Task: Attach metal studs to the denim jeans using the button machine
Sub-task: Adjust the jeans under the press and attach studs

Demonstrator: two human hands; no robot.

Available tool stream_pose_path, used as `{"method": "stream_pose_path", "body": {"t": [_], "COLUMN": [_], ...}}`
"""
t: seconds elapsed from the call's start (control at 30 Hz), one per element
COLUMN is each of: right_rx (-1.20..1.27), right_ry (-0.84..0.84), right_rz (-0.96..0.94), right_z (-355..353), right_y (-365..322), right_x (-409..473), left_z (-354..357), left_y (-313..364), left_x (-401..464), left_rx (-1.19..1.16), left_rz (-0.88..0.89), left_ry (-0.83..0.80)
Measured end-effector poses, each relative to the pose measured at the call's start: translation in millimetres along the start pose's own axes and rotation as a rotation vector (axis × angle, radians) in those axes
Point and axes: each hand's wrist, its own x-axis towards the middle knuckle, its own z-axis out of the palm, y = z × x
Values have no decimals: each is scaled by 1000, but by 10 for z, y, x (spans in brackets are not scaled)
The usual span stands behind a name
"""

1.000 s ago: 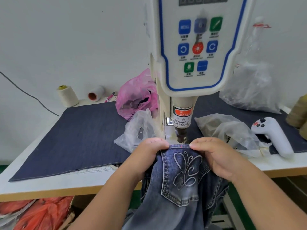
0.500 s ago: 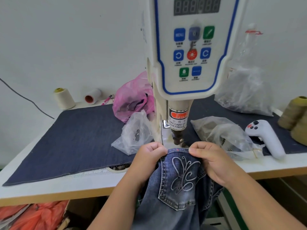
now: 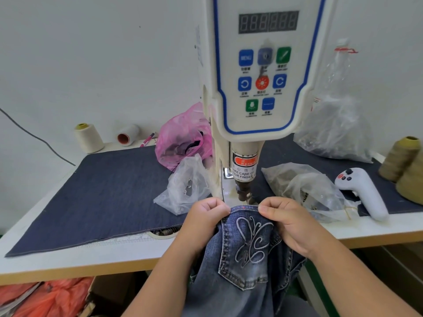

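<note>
At the far left of the table [image 3: 68,259], standing by the wall: a cream thread cone [image 3: 88,138] and a small white spool [image 3: 128,135], with a dark denim mat [image 3: 103,197] lying in front of them. Further right, resting on the mat: a pink bag [image 3: 183,138] and, just before it, a clear bag [image 3: 185,188] with small metal pieces inside, probably studs.

In the middle, rising over everything: the button machine [image 3: 263,76], its punch [image 3: 243,191] hanging just above the top edge of the jeans [image 3: 247,248]. Left hand [image 3: 206,216] pinching that edge at the left corner of the embroidered back pocket [image 3: 249,245], right hand [image 3: 288,220] pinching it at the right corner; both clamped on the cloth, well apart, stretching the pocket top between them. Small red marks showing on the edge below the punch.

To the right: two more clear bags [image 3: 304,186], a white handheld controller [image 3: 364,193] and olive thread cones [image 3: 402,161].

Step in hand, as judged: positioning the pocket edge under the punch, no stud pressed yet here. Next move calling for sliding the mark exactly under the punch, keeping the cloth flat and the fingers away from it before triggering; whether a stud is loaded, impossible to tell.
</note>
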Motion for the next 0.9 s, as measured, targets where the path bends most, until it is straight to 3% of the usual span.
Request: {"method": "stream_pose_path", "body": {"t": [0.9], "right_rx": [103], "right_ry": [-32], "right_rz": [-18], "right_z": [-47], "right_y": [16], "right_x": [25], "left_z": [-34], "left_y": [-38], "left_x": [24], "left_rx": [-64], "left_rz": [-21], "left_ry": [-28]}}
